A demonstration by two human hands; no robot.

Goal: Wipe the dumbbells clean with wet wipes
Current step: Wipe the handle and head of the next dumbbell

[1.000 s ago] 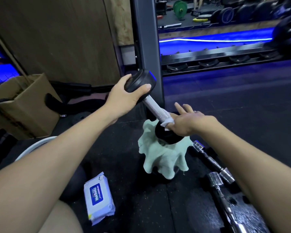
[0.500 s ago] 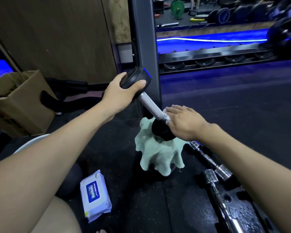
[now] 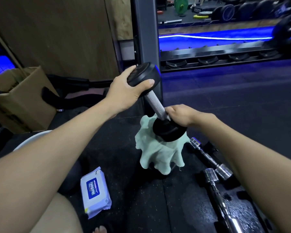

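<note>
Head view: right hand (image 3: 180, 115) now curled round dumbbell (image 3: 155, 105) handle, previously flat.

A dumbbell (image 3: 155, 105) with matte black ends and a silver, finely cross-hatched handle stands on a pale mint-green cloth (image 3: 158, 153). On the black speckled floor (image 3: 141, 199) lies a white wipes pack (image 3: 95, 192) with a blue label, possibly white-lettered. Nearby bars (image 3: 208, 158) are shiny chrome.
</note>
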